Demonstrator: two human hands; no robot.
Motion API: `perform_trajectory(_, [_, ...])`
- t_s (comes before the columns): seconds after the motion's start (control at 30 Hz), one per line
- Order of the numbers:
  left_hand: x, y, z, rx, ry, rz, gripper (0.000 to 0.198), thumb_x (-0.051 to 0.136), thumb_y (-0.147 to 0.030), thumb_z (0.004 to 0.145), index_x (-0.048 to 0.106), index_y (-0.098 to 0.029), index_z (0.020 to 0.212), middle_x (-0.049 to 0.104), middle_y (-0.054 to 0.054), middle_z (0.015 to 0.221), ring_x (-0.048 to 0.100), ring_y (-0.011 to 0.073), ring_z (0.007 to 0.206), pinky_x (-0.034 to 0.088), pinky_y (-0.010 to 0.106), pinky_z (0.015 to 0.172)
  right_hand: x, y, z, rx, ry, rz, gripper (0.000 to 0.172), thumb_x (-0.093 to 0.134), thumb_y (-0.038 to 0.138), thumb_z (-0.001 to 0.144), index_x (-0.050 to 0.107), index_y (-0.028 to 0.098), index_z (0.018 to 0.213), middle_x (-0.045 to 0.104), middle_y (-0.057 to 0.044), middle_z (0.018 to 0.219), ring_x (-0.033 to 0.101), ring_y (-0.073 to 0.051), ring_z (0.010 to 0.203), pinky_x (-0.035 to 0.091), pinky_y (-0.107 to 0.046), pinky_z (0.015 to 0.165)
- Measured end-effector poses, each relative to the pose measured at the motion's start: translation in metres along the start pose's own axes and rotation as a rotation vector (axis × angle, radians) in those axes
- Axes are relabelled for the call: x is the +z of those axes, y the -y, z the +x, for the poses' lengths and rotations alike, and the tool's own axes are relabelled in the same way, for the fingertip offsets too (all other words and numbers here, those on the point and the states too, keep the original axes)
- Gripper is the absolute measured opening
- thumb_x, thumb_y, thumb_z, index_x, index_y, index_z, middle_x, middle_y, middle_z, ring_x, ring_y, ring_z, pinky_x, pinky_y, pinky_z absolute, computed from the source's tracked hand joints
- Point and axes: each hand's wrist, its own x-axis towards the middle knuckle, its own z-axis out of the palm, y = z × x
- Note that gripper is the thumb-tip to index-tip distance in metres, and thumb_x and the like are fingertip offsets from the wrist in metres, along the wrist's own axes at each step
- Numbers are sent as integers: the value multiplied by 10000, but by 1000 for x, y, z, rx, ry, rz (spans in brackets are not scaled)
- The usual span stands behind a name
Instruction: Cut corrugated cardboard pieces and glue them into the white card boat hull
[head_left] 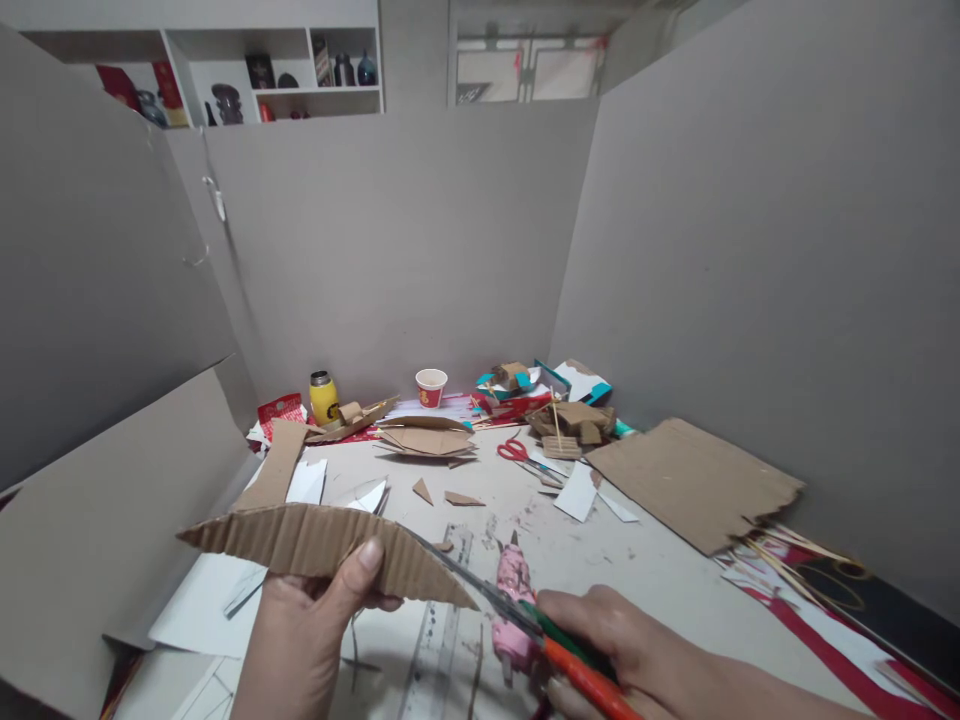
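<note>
My left hand [330,605] pinches a curved, leaf-shaped piece of corrugated cardboard [300,540], thumb on its front face, and holds it up above the table. Its two ends taper to points. My right hand [615,640] is closed round the orange and green handles of a pair of scissors [517,605]. The scissor blades lie along the upper right edge of the cardboard, near its right tip. A pink glue gun [514,575] lies on the table behind the scissors, partly covered by them. Below the cardboard is a clear ruler [427,650].
Red-handled scissors [513,450], small cardboard scraps [463,499] and white paper pieces [577,492] lie mid-table. A large cardboard sheet [690,480] is at the right. Along the back stand a yellow bottle [324,402], a paper cup [430,388] and a boat-shaped cardboard piece [425,441]. Grey panels surround the table.
</note>
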Motion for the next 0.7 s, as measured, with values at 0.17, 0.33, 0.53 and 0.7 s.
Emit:
perform_trajectory(0.17, [2, -3, 0, 22, -48, -17, 314, 778, -394, 631, 704, -122, 769, 691, 57, 671, 639, 210, 626, 540, 331, 606, -5, 3, -5, 59, -44, -124, 230, 551, 384, 835, 694, 204, 850, 657, -61, 778, 620, -158, 635, 535, -232, 613])
perform_trajectory(0.33, [0, -2, 1, 53, -47, 53, 332, 754, -430, 658, 705, -126, 782, 694, 61, 692, 620, 194, 622, 516, 311, 603, -12, 10, -3, 14, 33, -176, 206, 573, 359, 801, 701, 207, 855, 664, -74, 770, 633, -205, 710, 550, -291, 654])
perform_trajectory(0.53, [-5, 3, 3, 70, -11, 152, 341, 706, -484, 704, 682, -149, 760, 683, 42, 699, 596, 178, 624, 491, 298, 611, -10, 8, 0, -27, -11, -169, 148, 591, 296, 791, 707, 204, 806, 635, -44, 653, 585, -169, 593, 519, -247, 561])
perform_trajectory(0.7, [-7, 4, 3, 70, 4, 224, 334, 692, -493, 721, 669, -160, 728, 667, 29, 658, 594, 180, 626, 479, 293, 621, -9, 8, 0, -19, 24, -149, 159, 571, 284, 805, 702, 197, 775, 606, -29, 608, 557, -151, 550, 488, -226, 512])
